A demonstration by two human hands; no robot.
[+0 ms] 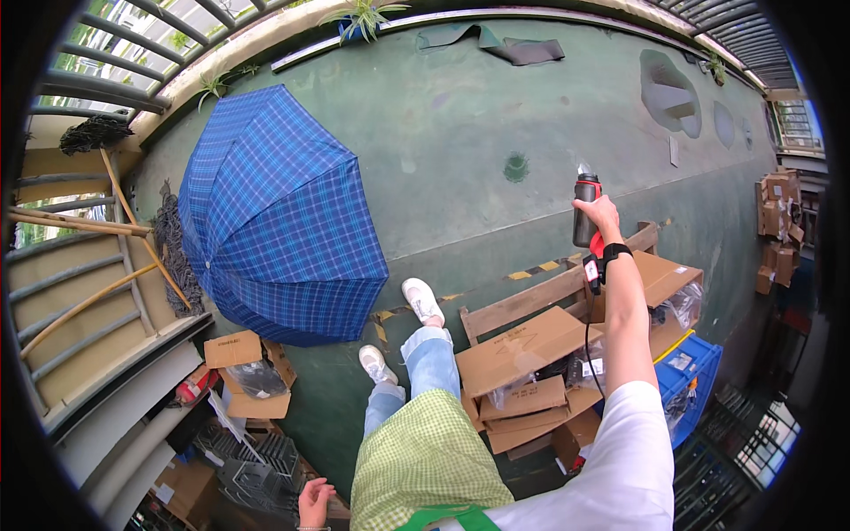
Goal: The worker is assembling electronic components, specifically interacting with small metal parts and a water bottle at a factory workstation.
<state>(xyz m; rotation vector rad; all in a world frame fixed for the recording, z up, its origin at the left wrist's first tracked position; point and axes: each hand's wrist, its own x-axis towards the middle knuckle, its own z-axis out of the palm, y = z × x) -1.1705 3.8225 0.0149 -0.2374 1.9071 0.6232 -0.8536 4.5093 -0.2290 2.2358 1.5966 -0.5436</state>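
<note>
The bottle (584, 227) at 2 o'clock, gripped by the right hand (598, 213), could drop should that grip slacken, the left hand (315, 504), loosely curled and empty at 7 o'clock, lending no support.

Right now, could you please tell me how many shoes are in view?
2: the right shoe is ahead, near the striped tape; the left shoe is behind, nearer the umbrella. Boxes may hide others.

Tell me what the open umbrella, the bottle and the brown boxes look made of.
Umbrella: thin, fairly matte checked fabric, probably synthetic, stretched in seamed panels. Bottle, in the right hand: dark and smooth, perhaps plastic, though coated metal is possible. Boxes: matte cardboard, judging by the stiff, folded flaps.
</note>
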